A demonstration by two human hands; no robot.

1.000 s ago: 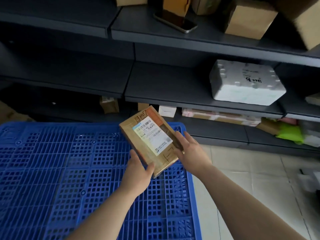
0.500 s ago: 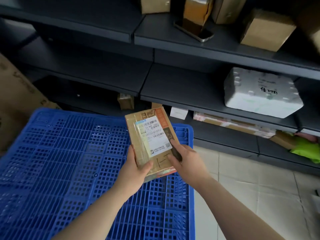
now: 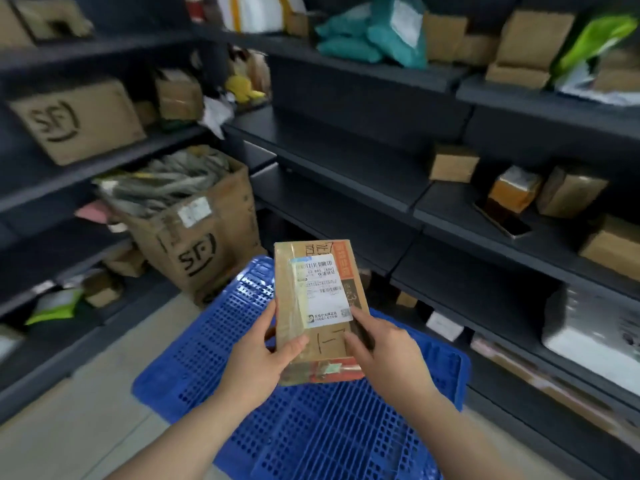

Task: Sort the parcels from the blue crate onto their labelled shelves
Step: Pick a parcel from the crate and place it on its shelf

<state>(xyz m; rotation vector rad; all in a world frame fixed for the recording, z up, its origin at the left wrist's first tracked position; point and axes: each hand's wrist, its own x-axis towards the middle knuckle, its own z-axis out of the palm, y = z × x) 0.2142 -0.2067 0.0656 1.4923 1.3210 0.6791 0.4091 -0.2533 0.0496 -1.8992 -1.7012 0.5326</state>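
Left hand [image 3: 256,360] grips the lower left edge of the parcel [image 3: 313,341], thumb on its front face; right hand [image 3: 386,358] holds the lower right edge, thumb across the front. Parcel: flat brown cardboard box, taped, with a white barcode label [image 3: 323,289] and orange print along its right side and bottom end. It is held upright at frame centre, above the blue crate [image 3: 311,431]. Dark shelves [image 3: 346,161] holding other cartons fill the upper frame.

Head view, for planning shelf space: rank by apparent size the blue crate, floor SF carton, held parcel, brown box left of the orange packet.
blue crate
SF carton
held parcel
brown box
Parcel is nearest the camera, so its rank over the box is unsure.
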